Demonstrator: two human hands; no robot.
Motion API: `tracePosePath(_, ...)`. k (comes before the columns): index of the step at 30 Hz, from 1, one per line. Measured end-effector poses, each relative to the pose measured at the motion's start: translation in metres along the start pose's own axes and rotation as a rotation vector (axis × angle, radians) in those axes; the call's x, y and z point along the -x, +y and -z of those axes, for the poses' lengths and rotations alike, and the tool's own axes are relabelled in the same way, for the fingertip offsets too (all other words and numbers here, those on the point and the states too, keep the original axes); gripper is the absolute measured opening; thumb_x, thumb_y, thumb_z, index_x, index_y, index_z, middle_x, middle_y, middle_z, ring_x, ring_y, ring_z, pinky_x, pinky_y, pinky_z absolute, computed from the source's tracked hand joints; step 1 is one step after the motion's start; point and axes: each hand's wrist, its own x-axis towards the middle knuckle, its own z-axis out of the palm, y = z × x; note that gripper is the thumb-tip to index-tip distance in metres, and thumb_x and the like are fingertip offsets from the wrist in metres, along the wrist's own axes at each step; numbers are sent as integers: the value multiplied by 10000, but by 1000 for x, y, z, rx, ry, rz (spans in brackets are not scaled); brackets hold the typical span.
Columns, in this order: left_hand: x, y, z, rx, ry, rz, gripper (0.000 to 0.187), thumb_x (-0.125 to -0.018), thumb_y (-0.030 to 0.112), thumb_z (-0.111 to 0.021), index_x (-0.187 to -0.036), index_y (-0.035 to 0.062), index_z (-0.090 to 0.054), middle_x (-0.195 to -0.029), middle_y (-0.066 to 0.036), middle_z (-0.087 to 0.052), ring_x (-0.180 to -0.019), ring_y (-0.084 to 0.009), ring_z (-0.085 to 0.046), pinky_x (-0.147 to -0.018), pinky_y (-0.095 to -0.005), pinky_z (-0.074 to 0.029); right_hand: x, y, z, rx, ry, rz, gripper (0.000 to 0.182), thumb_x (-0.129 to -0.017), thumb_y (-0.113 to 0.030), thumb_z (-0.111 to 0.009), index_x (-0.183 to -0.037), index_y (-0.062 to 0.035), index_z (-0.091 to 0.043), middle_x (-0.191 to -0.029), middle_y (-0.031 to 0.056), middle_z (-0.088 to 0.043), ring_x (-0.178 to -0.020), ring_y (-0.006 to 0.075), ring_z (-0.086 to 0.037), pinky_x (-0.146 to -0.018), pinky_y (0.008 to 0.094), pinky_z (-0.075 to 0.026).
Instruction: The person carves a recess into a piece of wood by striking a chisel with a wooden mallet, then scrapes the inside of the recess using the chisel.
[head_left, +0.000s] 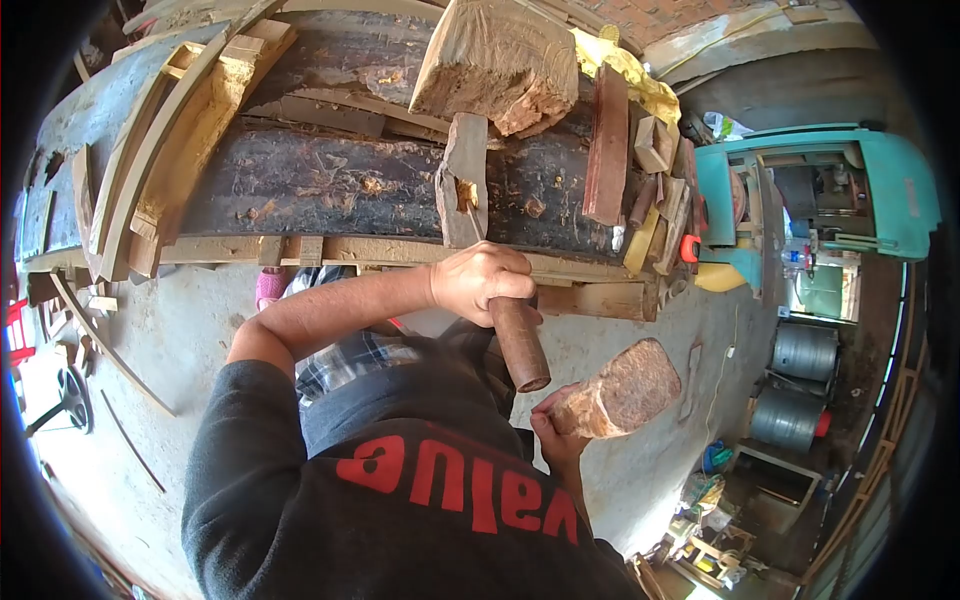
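Note:
My left hand (484,284) is closed around a chisel (520,345), whose thick brown handle points back toward me. The thin blade runs forward to a short grey wooden board (463,155), its tip at a rough, pale notch cut into that board. Lower and to the right, my right hand (558,432) grips a wooden mallet (625,390) with a worn, blocky head, held apart from the chisel. Most of the mallet's handle is hidden. The board lies across a dark, scarred log (330,190), and its far end meets a big wood block (500,65).
Long wooden strips (190,150) lie on the log at left. A reddish wood piece (606,145) and several offcuts sit at right, near an orange tape measure (690,248). Beyond stands a turquoise machine (895,190). Metal drums (790,415) stand on the right.

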Motion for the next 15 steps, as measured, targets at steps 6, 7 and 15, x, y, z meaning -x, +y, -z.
tracePosePath(6, -8, 12, 2, 12, 60, 13, 320, -708, 226, -806, -739, 66, -530, -627, -92, -509, -592, -321, -565, -512, -414, -443, -12, -42, 6, -134, -138, -257, 525, -769, -210, -783, -1098, -19, -421, -770, 63, -586, -682, 134, -532, -652, 265, -429)
tracePosePath(7, -8, 13, 1, 18, 64, 25, 315, -711, 226, -805, -748, 68, -535, -627, -93, -511, -592, -321, -565, -513, -413, -444, -14, -44, 6, -137, -134, -293, 521, -772, -202, -780, -1098, -20, -417, -771, 65, -586, -685, 134, -532, -651, 264, -430)
tracePosePath(15, -5, 5, -4, 41, 88, 95, 320, -694, 178, -783, -732, 67, -485, -632, -108, -496, -580, -348, -537, -526, -429, -430, -29, -57, 23, 73, -179, 8, 428, -789, -154, -728, -1076, -25, -439, -785, 74, -580, -684, 153, -539, -663, 271, -450)
